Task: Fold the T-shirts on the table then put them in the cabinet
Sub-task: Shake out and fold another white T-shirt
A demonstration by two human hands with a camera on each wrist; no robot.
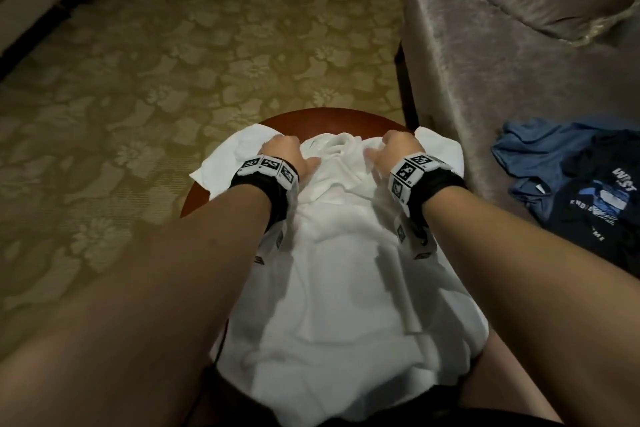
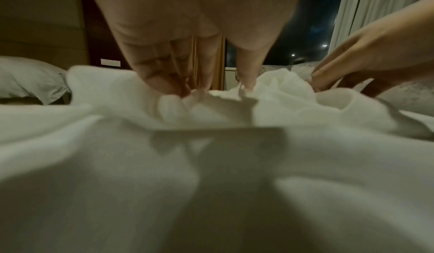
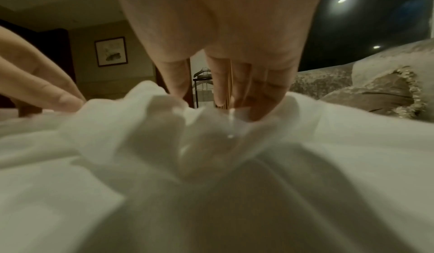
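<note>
My white cotton T-shirt covers nearly all of the round red-brown wooden tabletop; only its far rim and left edge show bare. Grey velvet armchair stands close against the right edge, with crumpled blue and navy T-shirts on its seat. Patterned beige carpet lies open beyond the far and left edges.

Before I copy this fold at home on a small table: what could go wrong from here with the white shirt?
1. The white T-shirt is wider than the round table; its sleeves and hem hang over the rim, so a tug might slide it off.
2. The left hand and right hand pinch bunched cloth near the collar, so creases may get folded in.
3. The dark shirts wait on the sofa, not the table.
</note>
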